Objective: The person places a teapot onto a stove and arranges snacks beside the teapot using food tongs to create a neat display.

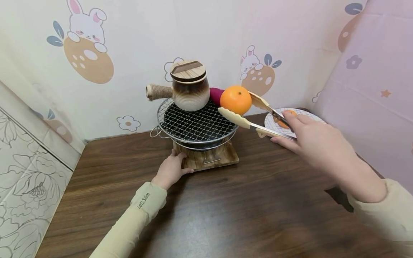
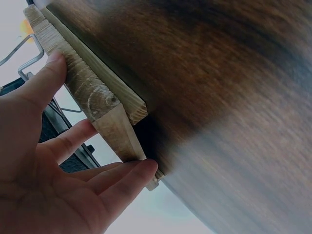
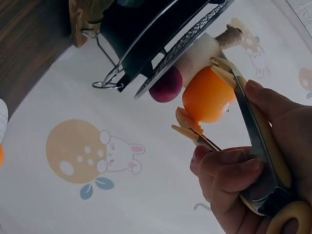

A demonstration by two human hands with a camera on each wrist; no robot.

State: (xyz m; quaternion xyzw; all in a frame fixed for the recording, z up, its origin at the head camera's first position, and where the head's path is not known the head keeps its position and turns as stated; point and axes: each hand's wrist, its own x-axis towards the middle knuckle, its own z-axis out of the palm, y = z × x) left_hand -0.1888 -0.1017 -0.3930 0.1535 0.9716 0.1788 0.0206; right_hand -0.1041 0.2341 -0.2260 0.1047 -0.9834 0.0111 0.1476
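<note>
My right hand (image 1: 326, 147) grips metal tongs (image 1: 269, 130) with cream scalloped tips. Between those tips sits an orange (image 1: 236, 100), at the right side of the round wire grill rack (image 1: 193, 125). Just behind the orange, a purple rounded piece of produce (image 1: 215, 95) rests on the rack, partly hidden. A brown and white clay pot (image 1: 191, 94) with a wooden lid and a rope-wrapped handle stands on the rack's back part. My left hand (image 1: 171, 168) holds the front left corner of the wooden base (image 1: 226, 156), thumb on the front edge and fingers along the side.
A white checked plate (image 1: 311, 115) with another orange (image 1: 284, 123) stands at the back right. Wire loops (image 1: 155, 132) stick out from the grill's left side. A dark flat piece (image 1: 338, 197) lies by the right sleeve. A printed cloth (image 1: 135, 71) hangs behind the table.
</note>
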